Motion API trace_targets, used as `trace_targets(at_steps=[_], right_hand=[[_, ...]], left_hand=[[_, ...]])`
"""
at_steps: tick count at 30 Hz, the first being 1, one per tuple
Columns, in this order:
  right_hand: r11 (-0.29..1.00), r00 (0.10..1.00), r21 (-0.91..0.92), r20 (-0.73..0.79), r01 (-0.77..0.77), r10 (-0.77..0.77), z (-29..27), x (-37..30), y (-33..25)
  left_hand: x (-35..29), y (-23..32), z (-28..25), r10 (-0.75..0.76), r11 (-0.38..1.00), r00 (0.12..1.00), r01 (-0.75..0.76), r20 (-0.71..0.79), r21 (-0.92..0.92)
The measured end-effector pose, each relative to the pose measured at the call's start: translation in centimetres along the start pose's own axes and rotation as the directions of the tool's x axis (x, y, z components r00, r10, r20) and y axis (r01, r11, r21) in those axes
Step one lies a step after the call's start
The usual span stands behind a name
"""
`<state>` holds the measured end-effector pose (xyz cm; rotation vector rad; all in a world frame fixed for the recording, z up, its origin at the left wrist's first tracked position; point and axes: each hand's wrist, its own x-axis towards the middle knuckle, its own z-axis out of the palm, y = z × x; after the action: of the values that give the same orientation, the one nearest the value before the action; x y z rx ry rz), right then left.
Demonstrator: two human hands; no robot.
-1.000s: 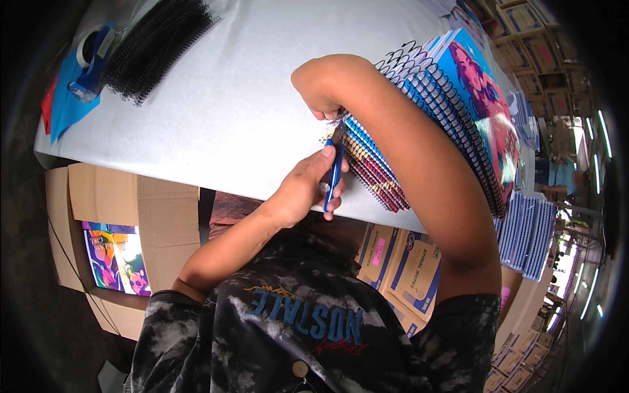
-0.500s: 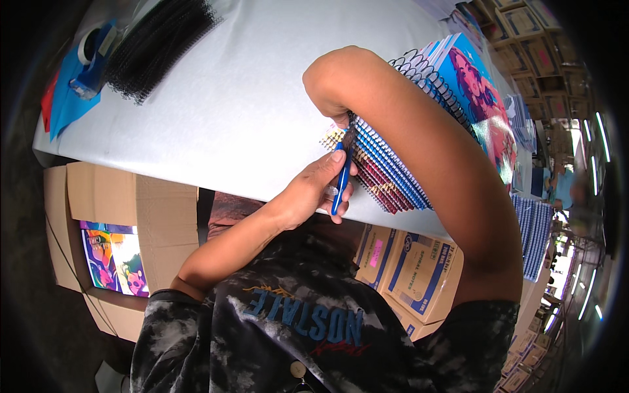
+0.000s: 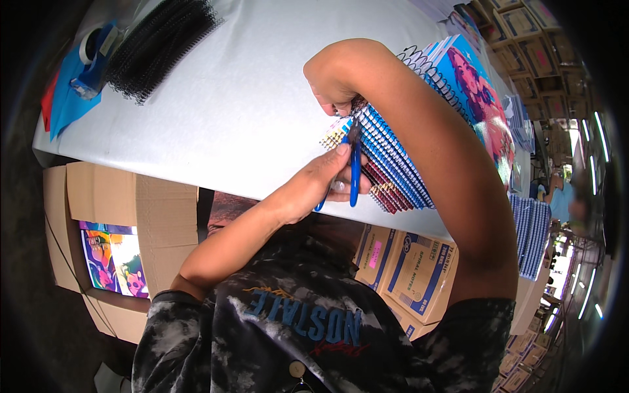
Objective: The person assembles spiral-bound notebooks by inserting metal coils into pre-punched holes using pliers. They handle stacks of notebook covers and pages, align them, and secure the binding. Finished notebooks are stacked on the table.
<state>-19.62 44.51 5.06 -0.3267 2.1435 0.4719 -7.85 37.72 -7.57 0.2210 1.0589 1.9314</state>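
In the head view, the left hand [image 3: 313,178] wraps loosely around blue-handled pliers [image 3: 354,180], their tips at the coils [image 3: 393,154] of spiral notebooks [image 3: 481,108] on the desk [image 3: 242,124]. The right hand [image 3: 333,82] curls at the coil ends; what it grips, I cannot tell. The pliers should feel stiff and light, best held by the handles; the coils look springy. Since the earlier frame, the handles have spread apart.
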Motion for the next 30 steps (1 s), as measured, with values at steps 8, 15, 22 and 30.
trace_targets(at_steps=[8, 15, 22, 30], right_hand=[[0.997, 1.000, 0.077, -0.008, -0.017, 0.018, 0.2, -0.4, 0.9], [0.995, 0.993, 0.023, -0.078, 0.097, -0.094, -0.5, -0.4, 0.8], [0.964, 0.964, -0.100, -0.125, -0.246, 0.233, -0.9, -1.9, -0.8], [0.999, 0.995, 0.007, -0.097, -0.032, 0.033, -1.7, -3.5, 0.6]], left_hand=[[-1.1, 0.5, -0.1, -0.072, 0.995, 0.994, 0.077, 0.077, -0.059], [-0.6, 1.2, -1.1, -0.014, 0.999, 0.996, 0.018, 0.092, -0.038], [-0.8, 2.3, 0.3, -0.036, 0.999, 0.995, 0.035, 0.096, 0.014], [-1.0, 1.8, 1.0, -0.017, 0.996, 0.999, 0.021, 0.044, -0.091]])
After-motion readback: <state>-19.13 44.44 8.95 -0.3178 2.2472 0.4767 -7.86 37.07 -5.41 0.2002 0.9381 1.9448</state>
